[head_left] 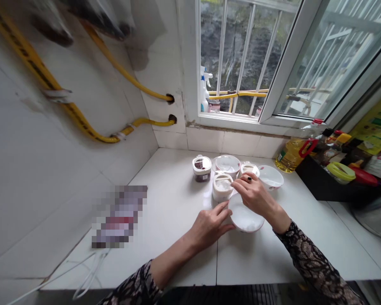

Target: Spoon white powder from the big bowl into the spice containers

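Note:
A white bowl (246,218) sits on the counter in front of me. My left hand (209,224) grips its left rim between thumb and fingers. Just behind the bowl stands a small clear jar (221,192) with a white lid frame and white contents. My right hand (255,192), wearing a ring with a dark stone, reaches over the bowl with its fingers pinched at the jar's right edge. Whatever those fingers hold is too small or hidden to name. Behind are a second jar (202,171) with dark red contents and a third jar (250,169), partly covered by my right hand.
Two more white bowls, one at the back (227,164) and one to the right (271,178), stand around the jars. An oil bottle (288,154) and a black box (317,180) of condiments line the right. A blurred-out object (122,218) and white cable (92,275) lie left.

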Available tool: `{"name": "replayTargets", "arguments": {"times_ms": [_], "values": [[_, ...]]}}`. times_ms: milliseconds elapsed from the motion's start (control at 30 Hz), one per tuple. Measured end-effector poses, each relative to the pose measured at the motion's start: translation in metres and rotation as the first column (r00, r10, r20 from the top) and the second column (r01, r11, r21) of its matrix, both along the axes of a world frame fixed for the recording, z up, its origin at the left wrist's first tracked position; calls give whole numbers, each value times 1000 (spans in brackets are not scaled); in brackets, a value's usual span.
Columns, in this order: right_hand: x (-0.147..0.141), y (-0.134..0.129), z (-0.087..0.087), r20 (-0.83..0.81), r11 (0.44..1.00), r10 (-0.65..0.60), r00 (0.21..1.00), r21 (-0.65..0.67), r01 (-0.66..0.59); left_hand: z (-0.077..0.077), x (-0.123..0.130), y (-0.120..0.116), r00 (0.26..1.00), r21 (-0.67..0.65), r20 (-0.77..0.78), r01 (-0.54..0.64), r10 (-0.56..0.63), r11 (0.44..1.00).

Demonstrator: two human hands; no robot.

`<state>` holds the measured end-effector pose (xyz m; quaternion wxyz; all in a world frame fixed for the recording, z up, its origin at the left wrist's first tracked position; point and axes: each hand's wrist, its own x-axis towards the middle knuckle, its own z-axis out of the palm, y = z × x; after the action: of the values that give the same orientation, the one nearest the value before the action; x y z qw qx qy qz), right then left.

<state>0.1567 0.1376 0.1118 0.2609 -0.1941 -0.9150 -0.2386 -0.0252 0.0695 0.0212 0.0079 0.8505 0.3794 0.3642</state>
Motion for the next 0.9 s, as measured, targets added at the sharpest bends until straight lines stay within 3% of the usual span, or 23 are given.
{"name": "replayTargets", "arguments": {"times_ms": [167, 367, 500, 633, 733, 900], "values": [[9, -8, 1, -33, 998, 47, 998, 51, -45, 1, 0, -1, 1000, 6, 8, 4, -4, 1000], [14, -7, -14, -130, 989, 130, 983, 90, -119, 3, 0, 0, 1000, 7, -4, -2, 2, 1000], [16, -5, -22, -180, 990, 139, 974, 45, -133, 5, 1, -1, 1000, 4, -17, -9, 9, 1000], [19, -3, -28, -334, 983, 116, 936, -94, -156, 6, 0, -2, 1000, -8, -28, -12, 11, 1000], [21, -1, -29, -498, 957, 5, 867, -249, -148, 6, 0, -3, 999, -21, -29, -16, 15, 1000], [30, 8, -34, -608, 858, -195, 770, -487, -167, 4, -1, -3, 999, -53, -33, -15, 13, 998]]}}
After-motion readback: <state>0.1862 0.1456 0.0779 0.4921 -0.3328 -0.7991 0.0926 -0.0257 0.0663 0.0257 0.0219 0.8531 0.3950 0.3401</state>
